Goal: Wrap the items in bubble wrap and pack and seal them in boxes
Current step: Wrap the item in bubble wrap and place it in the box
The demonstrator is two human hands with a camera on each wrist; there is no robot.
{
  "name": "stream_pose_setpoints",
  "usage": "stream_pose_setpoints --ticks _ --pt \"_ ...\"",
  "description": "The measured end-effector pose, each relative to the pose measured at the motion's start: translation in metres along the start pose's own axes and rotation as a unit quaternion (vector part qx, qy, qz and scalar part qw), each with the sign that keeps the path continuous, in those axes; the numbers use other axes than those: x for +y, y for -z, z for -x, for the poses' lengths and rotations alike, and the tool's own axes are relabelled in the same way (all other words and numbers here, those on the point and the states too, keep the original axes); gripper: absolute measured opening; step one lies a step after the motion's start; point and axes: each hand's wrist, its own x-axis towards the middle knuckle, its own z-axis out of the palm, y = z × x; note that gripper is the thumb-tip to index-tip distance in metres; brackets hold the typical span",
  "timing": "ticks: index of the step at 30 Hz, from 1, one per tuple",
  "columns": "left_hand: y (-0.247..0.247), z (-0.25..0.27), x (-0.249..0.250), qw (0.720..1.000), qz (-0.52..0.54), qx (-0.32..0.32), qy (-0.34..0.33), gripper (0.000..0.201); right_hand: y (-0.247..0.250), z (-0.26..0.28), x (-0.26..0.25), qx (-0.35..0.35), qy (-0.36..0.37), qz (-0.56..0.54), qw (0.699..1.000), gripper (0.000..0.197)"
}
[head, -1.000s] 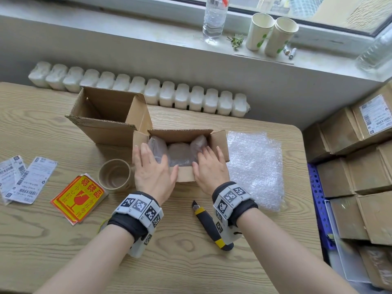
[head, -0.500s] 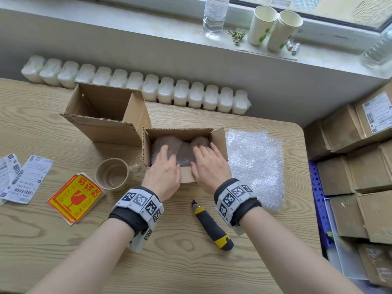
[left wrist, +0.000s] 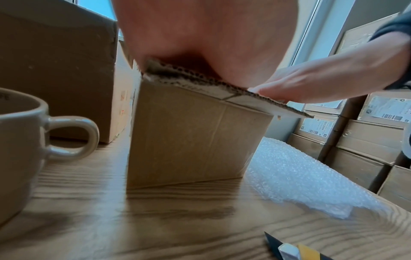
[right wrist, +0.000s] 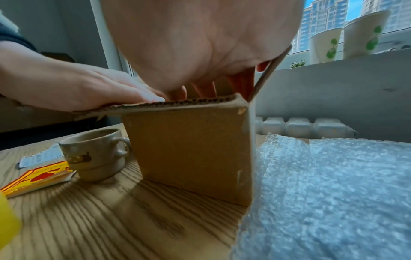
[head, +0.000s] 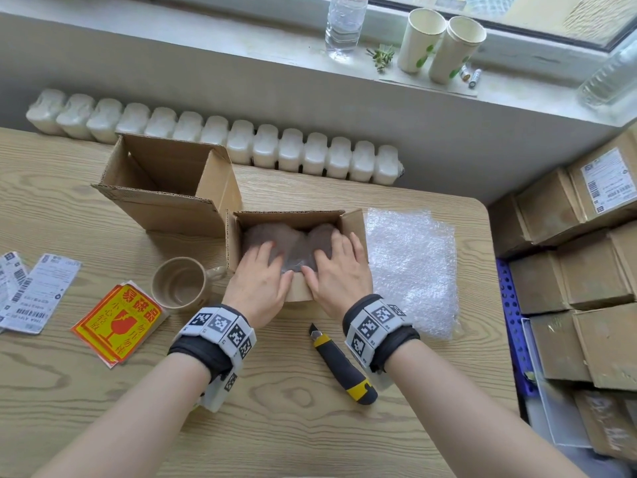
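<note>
Beneath a window ledge carrying two white paper cups and a clear plastic bottle, a pale wood-grain surface holds the packing work. At its middle stands a small open brown cardboard box, and inside it lies a bundle wrapped in cloudy bubble wrap. Both hands reach over the near wall of that box, side by side. The left hand lies with its fingers straight and flat on the bundle, its grip apart and closed round nothing. The right hand does the same just beside it, fingers extended onto the wrap, its grip likewise apart. In the wrist views the near flap of the box is pressed down flat under both palms.

A larger open brown cardboard box stands just behind and to the left. A beige ceramic mug sits upright close to the small box's left side, its handle towards the box. Left of the mug lie yellow-and-red fragile stickers and white barcode labels. A flat sheet of clear bubble wrap lies right of the small box. A black-and-yellow utility knife rests on the surface between the wrists. Stacked brown cartons fill the right side.
</note>
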Motion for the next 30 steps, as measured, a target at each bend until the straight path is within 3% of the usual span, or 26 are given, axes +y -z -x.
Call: stream_pose_setpoints --ticks 4,8,12,15,17,19,24,30 --pt "0.001 -0.006 0.001 1.0 0.01 -0.008 -0.01 0.053 -0.006 0.002 -0.004 -0.017 0.023 -0.053 0.998 0.072" --pt "0.005 -0.007 -0.002 0.998 0.06 -0.011 0.033 0.05 -0.002 -0.003 0.002 -0.051 0.027 -0.082 0.995 0.079" --pt "0.011 -0.01 0.003 0.994 0.025 -0.077 0.077 0.05 0.0 0.001 0.005 -0.063 0.041 -0.08 0.994 0.09" --pt "0.021 -0.022 0.005 0.985 0.079 -0.107 0.105 0.032 0.005 0.004 0.005 -0.063 0.033 -0.092 0.993 0.075" --pt "0.031 -0.027 0.002 0.985 0.052 -0.11 0.121 0.031 0.016 0.006 0.006 -0.055 0.028 -0.104 0.993 0.05" --pt "0.035 -0.026 0.001 0.99 0.014 -0.091 0.107 0.03 0.025 0.008 0.009 -0.038 0.037 -0.121 0.991 0.04" --pt "0.048 -0.018 0.017 0.996 0.017 -0.016 0.089 0.029 0.046 0.015 0.025 0.021 0.054 -0.136 0.989 0.037" --pt "0.059 -0.026 0.062 0.999 0.001 0.049 0.014 0.03 0.08 0.032 0.06 0.06 0.013 -0.122 0.991 0.036"
